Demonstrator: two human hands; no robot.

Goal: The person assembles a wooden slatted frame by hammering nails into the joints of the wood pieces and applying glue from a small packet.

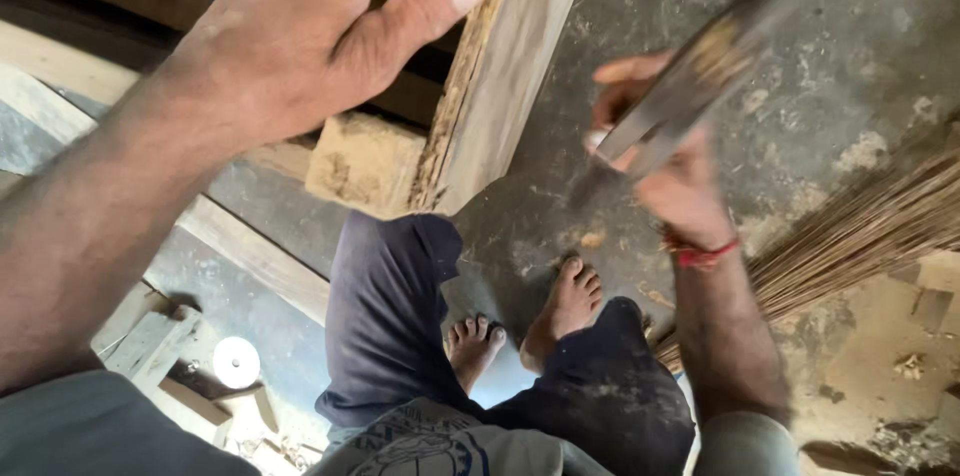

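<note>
My left hand (310, 31) rests on the upper end of a rough wooden plank (500, 76) that stands tilted in front of me, thumb stretched toward its ragged edge. My right hand (665, 161) is shut on a flat-bladed chopping tool (690, 86), blurred by motion, held in the air to the right of the plank. A red thread circles my right wrist. My bare feet (540, 321) stand on the dirty concrete floor below.
A straw broom (870, 226) lies at the right. Wooden beams (250, 251) and offcut blocks (365, 161) lie at the left, with a small white round object (236, 362) on the floor. Wood chips and sawdust are scattered at lower right.
</note>
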